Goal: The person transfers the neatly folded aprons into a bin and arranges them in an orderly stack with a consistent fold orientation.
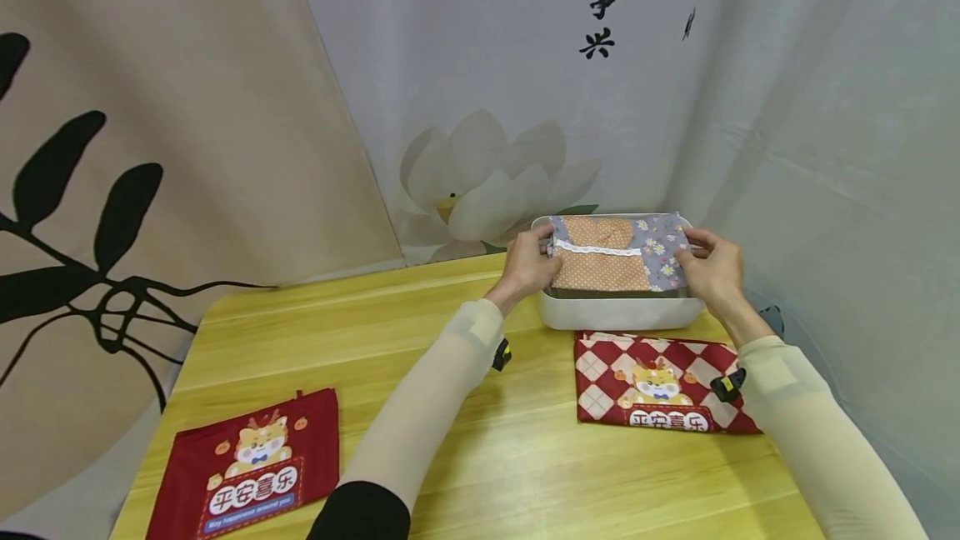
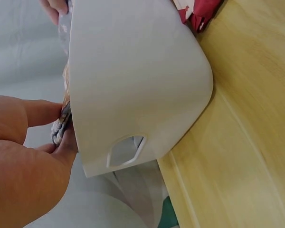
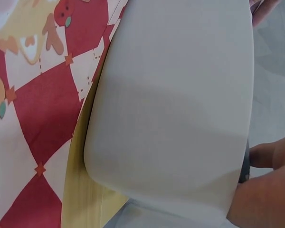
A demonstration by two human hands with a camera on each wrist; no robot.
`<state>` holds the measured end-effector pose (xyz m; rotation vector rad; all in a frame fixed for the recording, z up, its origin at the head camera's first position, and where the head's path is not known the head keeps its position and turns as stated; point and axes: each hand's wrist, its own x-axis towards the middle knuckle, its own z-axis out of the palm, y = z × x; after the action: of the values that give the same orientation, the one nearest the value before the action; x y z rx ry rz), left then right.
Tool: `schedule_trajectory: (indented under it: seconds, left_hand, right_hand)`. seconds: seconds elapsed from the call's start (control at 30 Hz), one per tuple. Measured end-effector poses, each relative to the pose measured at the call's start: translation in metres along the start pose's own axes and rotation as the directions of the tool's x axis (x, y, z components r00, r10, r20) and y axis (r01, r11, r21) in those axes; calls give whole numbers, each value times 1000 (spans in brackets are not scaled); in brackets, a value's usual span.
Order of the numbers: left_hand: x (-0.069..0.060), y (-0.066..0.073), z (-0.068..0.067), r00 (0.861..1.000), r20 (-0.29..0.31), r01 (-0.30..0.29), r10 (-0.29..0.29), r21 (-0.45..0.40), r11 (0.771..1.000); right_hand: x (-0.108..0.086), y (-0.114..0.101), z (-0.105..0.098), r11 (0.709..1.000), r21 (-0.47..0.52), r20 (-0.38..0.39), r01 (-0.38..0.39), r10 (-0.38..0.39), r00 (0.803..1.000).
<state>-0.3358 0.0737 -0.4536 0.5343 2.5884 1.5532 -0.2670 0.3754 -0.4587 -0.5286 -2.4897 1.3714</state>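
Observation:
A folded cloth [image 1: 603, 261] with orange polka dots, blue-grey daisy print and a white lace strip lies level across the top of a white plastic bin [image 1: 622, 312]. My left hand [image 1: 527, 265] pinches the left end of the cloth. In the left wrist view, the thumb and fingers of that hand [image 2: 26, 156] close on the folded edge [image 2: 64, 123] at the bin's rim. At the other end, my right hand [image 1: 712, 269] pinches the daisy-printed edge. The right wrist view shows that hand [image 3: 268, 183] beside the rim, with its grip mostly hidden behind the bin wall.
In front of the bin lies a folded red-and-white checked cloth [image 1: 600, 382] with a cartoon animal. A dark red folded cloth [image 1: 318, 440] is at the table's left front. Behind the wooden table [image 1: 360, 357] hang printed curtains [image 1: 480, 48].

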Motion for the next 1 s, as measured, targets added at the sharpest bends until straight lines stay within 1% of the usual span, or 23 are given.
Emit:
schedule_trajectory:
  seconds: [0.17,0.27,0.33,0.53,0.73,0.87,1.0]
  left_hand:
    - [2,2,1,1000,16,-13,13,46,999]
    - [3,3,1,1000,14,-26,25,79,997]
    - [3,4,1,1000,14,-22,21,86,996]
    - [3,4,3,1000,24,-5,4,69,998]
    - [4,3,5,999,42,-6,4,35,999]
    - [5,1,7,999,53,-6,4,38,999]
    - [5,-1,7,999,51,-9,7,51,999]
  right_hand:
    - [1,0,-1,1000,-13,-19,24,-24,1000]
    - [2,1,-2,999,-21,-30,34,-35,999]
    - [2,1,-1,999,-22,-30,29,-30,999]
    - [5,3,-2,1000,-27,-21,13,-13,1000]
    - [7,5,-3,999,-39,-20,18,-19,1000]
    - [7,4,-4,999,-45,-25,23,-24,999]
    - [7,3,-5,999,-32,-28,29,-30,999]
